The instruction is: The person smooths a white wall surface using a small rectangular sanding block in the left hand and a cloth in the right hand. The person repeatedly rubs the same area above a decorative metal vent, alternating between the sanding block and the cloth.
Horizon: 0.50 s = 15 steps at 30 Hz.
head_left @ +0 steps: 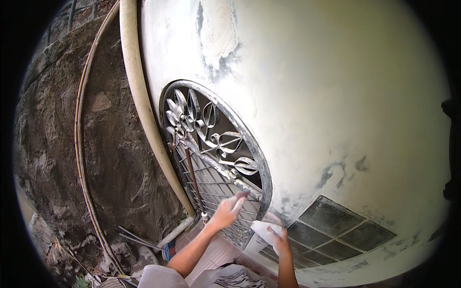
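Dusted with white, my left hand [226, 212] is closed around a small reddish-brown flat piece [243, 194]. It is held in front of the lower end of a grey, paint-flecked metal bar across an arched gate [265, 177]; whether it touches is hard to tell. My right hand [280, 240], whitened too, grips a white flat piece [262, 229] beside the wall's edge, just right of the gate. The exact kind of both held pieces is unclear. Grey metal leaf shapes [211, 115] fill the top of the gate, above a slanted grid.
A pale wall [336, 115] with grey patches spreads to the right, with a dark glass-block panel [331, 228] low in it. On the left stand a thick cream pipe [139, 91], thin bent pipes [79, 129] and a rough earth bank [48, 120]. Below lies a tiled floor [211, 261].
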{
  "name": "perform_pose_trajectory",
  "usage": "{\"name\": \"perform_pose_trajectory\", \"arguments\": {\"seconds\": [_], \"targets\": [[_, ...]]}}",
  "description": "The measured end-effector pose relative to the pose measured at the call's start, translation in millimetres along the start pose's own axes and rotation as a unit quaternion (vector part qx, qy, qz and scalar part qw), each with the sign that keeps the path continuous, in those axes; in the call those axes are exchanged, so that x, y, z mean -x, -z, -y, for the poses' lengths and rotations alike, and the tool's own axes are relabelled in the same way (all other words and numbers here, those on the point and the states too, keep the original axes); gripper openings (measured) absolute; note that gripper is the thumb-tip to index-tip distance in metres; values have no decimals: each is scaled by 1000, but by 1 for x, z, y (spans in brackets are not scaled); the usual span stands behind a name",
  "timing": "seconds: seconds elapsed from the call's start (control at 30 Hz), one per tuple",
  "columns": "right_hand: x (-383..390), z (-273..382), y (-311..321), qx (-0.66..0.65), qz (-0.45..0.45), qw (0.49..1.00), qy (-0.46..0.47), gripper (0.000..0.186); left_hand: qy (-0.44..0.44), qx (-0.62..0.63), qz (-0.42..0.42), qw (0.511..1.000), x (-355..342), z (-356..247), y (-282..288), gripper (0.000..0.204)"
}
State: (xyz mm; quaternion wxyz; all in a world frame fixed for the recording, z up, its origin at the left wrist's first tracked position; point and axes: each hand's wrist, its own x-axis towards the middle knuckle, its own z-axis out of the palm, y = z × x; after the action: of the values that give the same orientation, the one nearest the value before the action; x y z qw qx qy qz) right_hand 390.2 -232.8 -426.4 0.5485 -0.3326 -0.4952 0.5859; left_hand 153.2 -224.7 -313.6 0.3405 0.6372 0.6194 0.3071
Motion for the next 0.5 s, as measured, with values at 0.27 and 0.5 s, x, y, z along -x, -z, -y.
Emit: {"name": "perform_pose_trajectory", "arguments": {"seconds": [0.27,0.5], "targets": [[9,-27,35,74,6,987,-146,31,-475,-123,-555,672,-82,-148,201,36],[7,-97,19,61,-45,983,-167,31,-503,-133,-513,683,-167,-226,236,45]]}}
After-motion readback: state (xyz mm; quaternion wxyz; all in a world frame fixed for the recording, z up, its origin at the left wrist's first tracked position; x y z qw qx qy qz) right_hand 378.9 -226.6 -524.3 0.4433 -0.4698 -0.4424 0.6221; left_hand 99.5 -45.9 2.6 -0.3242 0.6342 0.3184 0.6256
